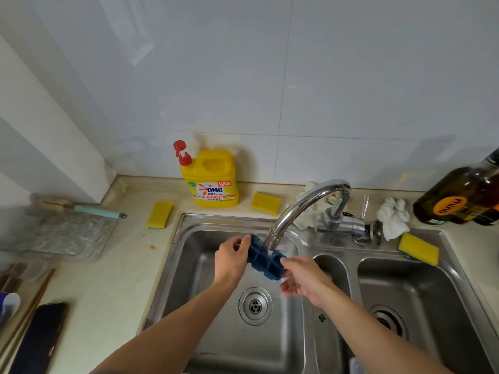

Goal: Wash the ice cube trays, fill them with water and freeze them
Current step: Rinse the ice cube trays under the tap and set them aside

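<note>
A dark blue ice cube tray (266, 260) is held tilted over the left sink basin (194, 279), right under the spout of the chrome faucet (305, 206). Water runs onto it. My left hand (232, 261) grips the tray's far left end, thumb on top. My right hand (303, 280) holds the near right end with its fingers under and beside the tray. A clear ice cube tray (62, 233) lies on the counter at the left.
Yellow detergent bottle (212, 179) stands behind the sink, with yellow sponges (159, 214) (266, 203) (418, 248) around it. A brush (89, 210), white cloth (393, 217), dark bottle (464, 198), phone (40, 338), chopsticks (32, 300). Right basin (421, 292) beside.
</note>
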{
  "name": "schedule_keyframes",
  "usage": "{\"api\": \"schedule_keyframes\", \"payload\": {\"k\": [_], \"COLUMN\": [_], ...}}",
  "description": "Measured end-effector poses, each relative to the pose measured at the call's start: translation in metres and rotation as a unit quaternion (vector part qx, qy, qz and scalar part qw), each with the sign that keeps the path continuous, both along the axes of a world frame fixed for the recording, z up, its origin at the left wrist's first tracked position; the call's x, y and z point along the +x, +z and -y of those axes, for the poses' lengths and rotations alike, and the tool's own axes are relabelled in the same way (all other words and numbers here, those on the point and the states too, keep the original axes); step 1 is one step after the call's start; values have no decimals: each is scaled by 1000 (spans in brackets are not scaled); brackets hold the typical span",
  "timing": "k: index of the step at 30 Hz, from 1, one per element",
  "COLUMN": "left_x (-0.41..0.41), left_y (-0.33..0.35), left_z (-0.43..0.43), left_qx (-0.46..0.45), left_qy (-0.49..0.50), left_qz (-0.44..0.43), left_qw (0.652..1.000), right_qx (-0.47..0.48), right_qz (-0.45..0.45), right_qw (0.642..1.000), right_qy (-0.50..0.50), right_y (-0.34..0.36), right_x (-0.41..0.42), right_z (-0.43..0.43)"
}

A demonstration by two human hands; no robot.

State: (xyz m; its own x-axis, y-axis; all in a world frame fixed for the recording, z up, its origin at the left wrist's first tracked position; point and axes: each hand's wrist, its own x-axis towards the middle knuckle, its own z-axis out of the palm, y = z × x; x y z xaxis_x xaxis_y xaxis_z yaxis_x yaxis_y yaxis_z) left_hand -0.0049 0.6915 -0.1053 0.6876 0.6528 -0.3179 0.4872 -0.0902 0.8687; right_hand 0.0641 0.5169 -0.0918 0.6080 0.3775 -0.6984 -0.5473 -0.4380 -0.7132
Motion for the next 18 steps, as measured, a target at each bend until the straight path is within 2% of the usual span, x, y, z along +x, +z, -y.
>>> {"api": "schedule_keyframes", "payload": {"k": [9,18], "left_x": [-5,-3], "left_y": [9,8], "left_z": [-10,-8], "left_qx": [54,79], "left_qy": [28,-9], "left_qz": [64,66], "left_qw": [996,995], "right_qx": [33,16], "right_qz": [15,3], "right_qw": [999,1000], "right_qy": [6,-1], "right_y": [5,-3], "right_x": [0,3], "right_z": [-12,-10]}}
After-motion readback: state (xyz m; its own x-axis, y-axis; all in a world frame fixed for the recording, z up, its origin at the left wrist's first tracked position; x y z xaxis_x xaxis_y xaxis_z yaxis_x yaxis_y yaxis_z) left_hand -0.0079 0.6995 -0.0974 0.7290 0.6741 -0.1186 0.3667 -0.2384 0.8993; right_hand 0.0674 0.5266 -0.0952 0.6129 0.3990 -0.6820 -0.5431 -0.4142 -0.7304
